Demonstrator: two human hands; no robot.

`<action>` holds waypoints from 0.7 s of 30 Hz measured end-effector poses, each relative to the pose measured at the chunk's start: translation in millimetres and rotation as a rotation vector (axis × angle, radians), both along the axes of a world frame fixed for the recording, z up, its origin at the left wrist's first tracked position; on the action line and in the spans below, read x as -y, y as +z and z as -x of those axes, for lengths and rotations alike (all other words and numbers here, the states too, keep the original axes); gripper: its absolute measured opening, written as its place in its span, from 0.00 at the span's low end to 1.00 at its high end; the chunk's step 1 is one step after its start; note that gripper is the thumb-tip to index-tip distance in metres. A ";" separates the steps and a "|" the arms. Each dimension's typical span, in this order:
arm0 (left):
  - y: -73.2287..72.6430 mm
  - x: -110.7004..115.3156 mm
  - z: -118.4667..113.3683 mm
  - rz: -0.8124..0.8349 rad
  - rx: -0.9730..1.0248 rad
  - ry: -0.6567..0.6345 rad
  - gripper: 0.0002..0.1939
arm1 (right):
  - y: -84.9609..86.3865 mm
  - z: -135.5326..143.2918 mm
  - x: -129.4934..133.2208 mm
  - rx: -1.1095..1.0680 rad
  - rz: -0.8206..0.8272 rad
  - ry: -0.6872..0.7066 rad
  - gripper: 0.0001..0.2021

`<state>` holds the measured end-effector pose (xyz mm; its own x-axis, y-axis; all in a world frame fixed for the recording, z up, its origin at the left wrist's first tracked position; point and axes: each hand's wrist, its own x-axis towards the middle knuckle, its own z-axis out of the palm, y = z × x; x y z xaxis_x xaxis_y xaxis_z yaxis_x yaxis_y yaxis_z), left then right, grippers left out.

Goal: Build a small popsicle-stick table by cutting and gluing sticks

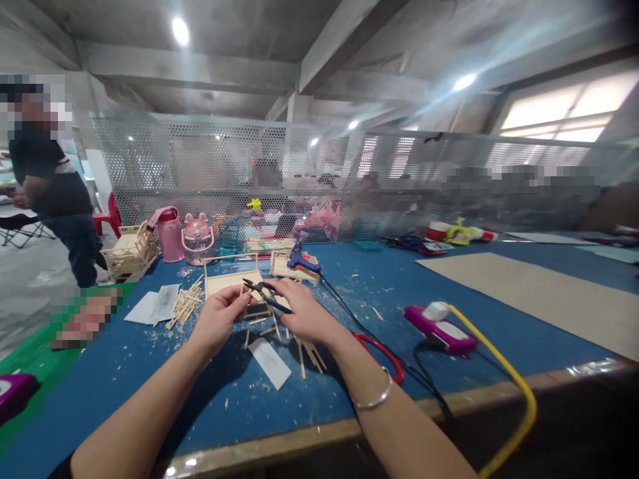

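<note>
Pinches a thin stick [242, 290] between fingertips of the left hand [223, 314], in front and left of the blue glue gun [302, 259]. Curls fingers of the right hand [303, 310] around pliers [260, 288], also in front of that gun.

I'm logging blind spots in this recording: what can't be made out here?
All in the head view:
Pale stick: mostly covered by the left hand.
Pliers: handles partly hidden by the right hand.
Yellow cable: cut off by the bottom edge.
Purple device: cut off by the left edge.
Background behind the perforated panel: blurred, veiled by its mesh.
</note>
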<state>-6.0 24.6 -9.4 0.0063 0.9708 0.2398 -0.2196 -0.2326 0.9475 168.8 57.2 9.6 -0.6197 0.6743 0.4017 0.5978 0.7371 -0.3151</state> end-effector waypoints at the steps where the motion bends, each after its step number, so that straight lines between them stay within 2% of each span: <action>1: 0.5 0.1 -0.4 0.001 -0.001 0.005 0.17 | 0.4 0.3 0.3 -0.009 0.000 0.012 0.27; 10: 1.9 0.8 -3.5 0.007 0.023 0.027 0.19 | 1.0 1.0 1.5 -0.037 0.024 0.026 0.28; 16: 3.7 1.3 -2.2 0.001 -0.006 0.019 0.18 | 1.4 2.3 3.0 -0.108 0.055 0.087 0.24; 21: 7.9 2.4 -0.2 0.074 0.063 0.046 0.19 | 0.9 1.0 0.6 -0.146 0.064 0.060 0.23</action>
